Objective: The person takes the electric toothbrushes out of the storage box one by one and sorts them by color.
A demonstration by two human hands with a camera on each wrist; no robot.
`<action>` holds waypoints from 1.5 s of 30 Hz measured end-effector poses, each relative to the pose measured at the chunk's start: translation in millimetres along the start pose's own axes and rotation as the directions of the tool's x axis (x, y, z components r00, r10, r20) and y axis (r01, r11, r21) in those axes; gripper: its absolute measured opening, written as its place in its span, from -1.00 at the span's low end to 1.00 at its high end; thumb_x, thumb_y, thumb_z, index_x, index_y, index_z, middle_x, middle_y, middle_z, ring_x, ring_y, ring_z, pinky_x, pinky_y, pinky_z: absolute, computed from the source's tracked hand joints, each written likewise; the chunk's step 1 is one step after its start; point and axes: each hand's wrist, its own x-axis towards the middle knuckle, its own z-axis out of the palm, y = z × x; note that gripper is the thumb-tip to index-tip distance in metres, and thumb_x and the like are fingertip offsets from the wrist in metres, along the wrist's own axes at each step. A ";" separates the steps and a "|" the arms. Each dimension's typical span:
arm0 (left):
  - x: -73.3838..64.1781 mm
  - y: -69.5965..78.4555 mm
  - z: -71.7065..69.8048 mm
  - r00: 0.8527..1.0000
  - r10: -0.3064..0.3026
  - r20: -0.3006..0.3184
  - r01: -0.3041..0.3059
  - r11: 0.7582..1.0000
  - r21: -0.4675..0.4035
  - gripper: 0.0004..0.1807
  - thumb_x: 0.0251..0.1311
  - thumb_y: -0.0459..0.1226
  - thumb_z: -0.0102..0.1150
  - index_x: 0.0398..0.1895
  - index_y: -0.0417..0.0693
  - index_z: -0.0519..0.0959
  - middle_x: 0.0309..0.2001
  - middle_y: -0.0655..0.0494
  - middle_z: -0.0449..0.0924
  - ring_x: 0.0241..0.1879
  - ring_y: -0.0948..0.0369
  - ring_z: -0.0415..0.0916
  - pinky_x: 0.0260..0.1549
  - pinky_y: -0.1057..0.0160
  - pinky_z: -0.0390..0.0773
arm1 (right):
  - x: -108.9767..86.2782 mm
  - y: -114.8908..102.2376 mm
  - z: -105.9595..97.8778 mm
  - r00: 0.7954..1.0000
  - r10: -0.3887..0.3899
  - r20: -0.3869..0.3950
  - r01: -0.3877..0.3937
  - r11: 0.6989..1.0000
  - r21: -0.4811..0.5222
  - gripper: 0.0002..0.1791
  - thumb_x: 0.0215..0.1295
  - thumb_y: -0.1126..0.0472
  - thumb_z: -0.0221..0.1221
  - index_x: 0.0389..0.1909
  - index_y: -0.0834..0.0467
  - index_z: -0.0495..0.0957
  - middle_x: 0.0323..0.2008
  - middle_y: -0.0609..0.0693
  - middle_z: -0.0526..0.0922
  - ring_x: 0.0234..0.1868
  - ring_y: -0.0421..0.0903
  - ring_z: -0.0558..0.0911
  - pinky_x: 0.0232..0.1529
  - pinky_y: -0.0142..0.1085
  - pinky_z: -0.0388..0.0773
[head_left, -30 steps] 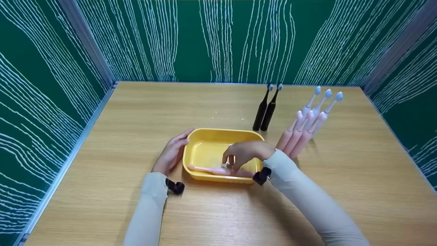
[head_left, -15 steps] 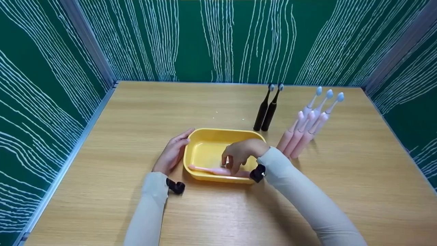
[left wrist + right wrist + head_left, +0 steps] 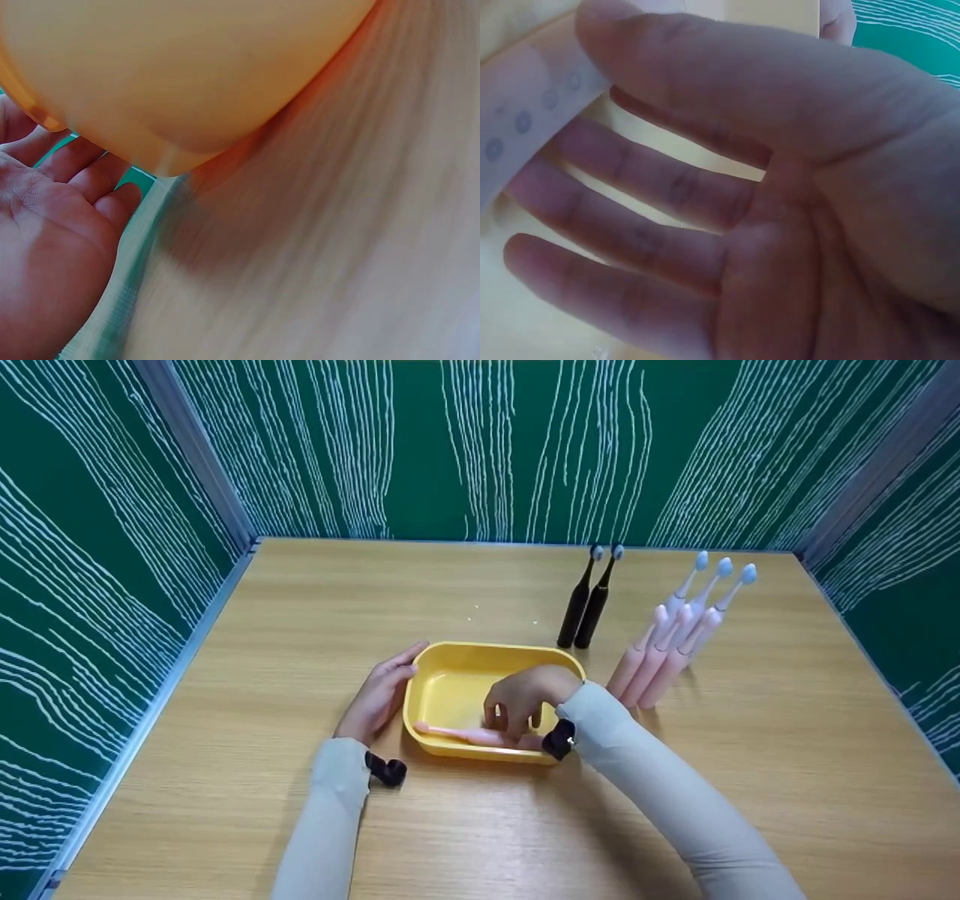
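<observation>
A yellow plastic basin stands on the table before me. My left hand holds its left end, thumb at the rim and fingers along the outer wall; in the left wrist view some fingertips are hidden behind the basin. Inside, a pink electric toothbrush lies along the near wall, head to the left. My right hand reaches into the basin and pinches its handle. In the right wrist view the thumb lies over the handle, which bears a row of round marks; the other fingers are spread below.
Right of the basin several pink toothbrushes stand upright in a row, with white ones behind them. Two black toothbrushes stand beyond the basin. Small white specks lie on the wooden table. Green walls enclose it.
My right wrist and forearm have shifted slightly left and the wrist has turned, while the fingers stay at the toothbrush handle. The left hand and the basin have hardly moved.
</observation>
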 end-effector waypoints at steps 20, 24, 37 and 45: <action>-0.5 -0.7 -0.1 1.000 -0.007 0.018 0.007 1.000 0.002 -0.45 0.35 -0.42 -0.19 0.42 -0.32 0.16 0.50 -0.07 0.05 0.51 0.10 -0.09 0.49 0.17 -0.04 | 1.2 -1.4 4.7 0.998 0.059 0.010 -0.059 0.998 0.012 -0.57 0.07 0.48 0.18 0.01 0.16 0.53 -0.19 0.01 0.56 -0.25 -0.15 0.56 -0.18 -0.25 0.70; -0.7 -1.1 0.2 1.000 -0.011 0.015 0.011 1.000 0.000 -0.45 0.35 -0.41 -0.18 0.41 -0.30 0.17 0.49 -0.05 0.07 0.50 0.11 -0.06 0.48 0.19 -0.01 | 0.5 -2.0 4.2 0.998 0.056 -0.004 -0.056 0.998 -0.029 -0.60 0.07 0.45 0.21 -0.01 0.16 0.56 -0.22 -0.02 0.58 -0.29 -0.16 0.55 -0.19 -0.31 0.65; -1.1 -0.9 -0.4 0.999 -0.022 0.035 0.023 1.000 -0.010 -0.45 0.36 -0.41 -0.20 0.42 -0.28 0.17 0.49 -0.07 0.09 0.48 0.10 0.02 0.46 0.17 0.09 | -3.7 -3.5 3.7 0.998 0.065 -0.005 -0.065 0.998 -0.025 -0.55 0.08 0.39 0.22 0.06 0.22 0.52 -0.28 -0.03 0.51 -0.35 -0.16 0.55 -0.22 -0.24 0.71; 0.2 -0.3 0.2 0.999 -0.013 0.048 0.014 1.000 -0.024 -0.44 0.35 -0.43 -0.23 0.43 -0.32 0.14 0.49 -0.12 0.05 0.49 0.07 -0.03 0.47 0.14 0.04 | -9.8 -1.1 2.1 0.998 0.057 -0.030 -0.056 0.998 0.015 -0.58 0.05 0.39 0.22 0.01 0.18 0.53 -0.24 0.00 0.53 -0.40 -0.14 0.54 -0.32 -0.17 0.72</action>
